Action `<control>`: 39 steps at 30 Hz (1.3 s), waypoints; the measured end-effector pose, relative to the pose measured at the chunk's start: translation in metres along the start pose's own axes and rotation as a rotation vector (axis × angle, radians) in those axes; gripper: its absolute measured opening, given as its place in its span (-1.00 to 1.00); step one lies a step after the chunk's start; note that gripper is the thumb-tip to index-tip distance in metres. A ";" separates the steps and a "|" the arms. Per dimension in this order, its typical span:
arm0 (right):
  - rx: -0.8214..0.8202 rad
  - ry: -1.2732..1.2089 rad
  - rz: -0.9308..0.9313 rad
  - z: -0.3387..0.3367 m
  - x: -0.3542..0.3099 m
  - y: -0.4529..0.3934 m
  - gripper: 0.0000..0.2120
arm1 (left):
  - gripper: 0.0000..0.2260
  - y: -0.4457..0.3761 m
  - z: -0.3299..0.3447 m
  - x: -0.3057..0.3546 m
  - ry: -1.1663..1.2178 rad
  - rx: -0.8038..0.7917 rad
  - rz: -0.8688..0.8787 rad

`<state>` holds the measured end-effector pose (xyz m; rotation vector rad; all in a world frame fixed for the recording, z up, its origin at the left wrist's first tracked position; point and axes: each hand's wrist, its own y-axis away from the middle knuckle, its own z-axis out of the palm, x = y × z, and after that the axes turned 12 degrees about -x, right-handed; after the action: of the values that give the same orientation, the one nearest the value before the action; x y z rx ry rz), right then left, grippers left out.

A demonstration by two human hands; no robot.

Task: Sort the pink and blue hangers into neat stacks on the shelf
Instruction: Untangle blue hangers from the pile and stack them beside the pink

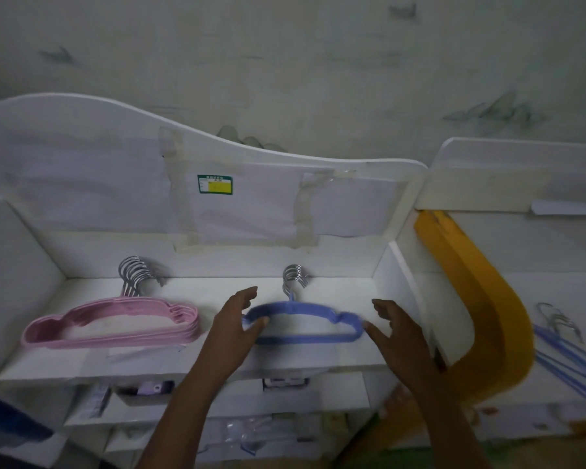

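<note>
Against a stained pale wall (318,62): a white shelf (217,357) with a wavy back panel (82,157), paper sheets taped across it, a green and yellow label (215,184) stuck near the middle. Right of the shelf, a broad yellow curved band (481,299) on a neighbouring white unit (508,177).

On the left half of the shelf, lying flat: the pink hangers (115,324), stacked one on another, edges slightly fanned at the right end, silver hooks (137,270) bunched toward the back panel. On the right half, well apart from the pink pile: the blue hangers (301,323), also flat, a tighter stack, metal hooks (295,275) likewise pointing back.

Left hand (237,319) at the left end of the blue stack, thumb touching the inner edge, fingers (247,294) held relaxed above and behind the rim; whether actually gripping, unclear. Right hand (396,330) at the right end of the same stack, fingers spread and loosely curved, thumb tip just beside or touching the hanger end, nothing clasped.

Far right, on the neighbouring unit: a few more blue hangers (569,360), loosely splayed, hooks up.

Below the shelf: blurred boxes and packets (251,431), contents unreadable.
</note>
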<state>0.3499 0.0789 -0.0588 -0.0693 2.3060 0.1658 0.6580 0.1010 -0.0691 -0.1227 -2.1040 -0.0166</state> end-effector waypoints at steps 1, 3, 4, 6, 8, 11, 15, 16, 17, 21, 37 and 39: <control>0.010 -0.004 -0.013 -0.004 0.002 0.009 -0.55 | -0.51 0.007 0.004 0.007 0.020 0.009 0.016; 0.031 -0.010 -0.023 -0.013 0.006 0.029 -0.54 | -0.50 0.022 0.014 0.023 0.022 0.021 0.053; 0.038 -0.019 -0.020 -0.018 0.008 0.041 -0.54 | -0.50 0.031 0.020 0.031 0.024 0.019 0.069; 0.060 -0.049 -0.017 -0.029 0.010 0.066 -0.53 | -0.50 0.050 0.032 0.047 0.016 -0.007 0.087; 0.094 -0.097 -0.004 -0.039 0.015 0.096 -0.53 | -0.49 0.069 0.046 0.060 -0.001 -0.040 0.092; 0.142 -0.112 0.006 -0.059 0.028 0.142 -0.56 | -0.49 0.094 0.070 0.082 0.008 -0.077 0.102; 0.203 -0.036 0.020 -0.086 0.062 0.200 -0.56 | -0.54 0.123 0.113 0.111 0.082 -0.120 0.116; 0.211 -0.024 0.029 -0.094 0.069 0.214 -0.56 | -0.53 0.129 0.124 0.117 0.077 -0.137 0.129; 0.220 -0.019 0.036 -0.101 0.077 0.227 -0.56 | -0.53 0.134 0.134 0.122 0.056 -0.154 0.145; 0.274 0.006 0.061 -0.132 0.105 0.273 -0.57 | -0.54 0.148 0.174 0.150 -0.019 -0.191 0.200; 0.376 -0.009 0.271 -0.221 0.214 0.286 -0.57 | -0.52 0.076 0.307 0.240 0.007 -0.387 0.267; 0.356 -0.012 0.282 -0.236 0.226 0.275 -0.55 | -0.53 0.054 0.325 0.246 0.018 -0.398 0.276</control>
<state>-0.0037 0.3181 -0.0415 0.4375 2.2898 -0.1033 0.2601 0.1949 -0.0265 -0.6477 -2.0261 -0.2699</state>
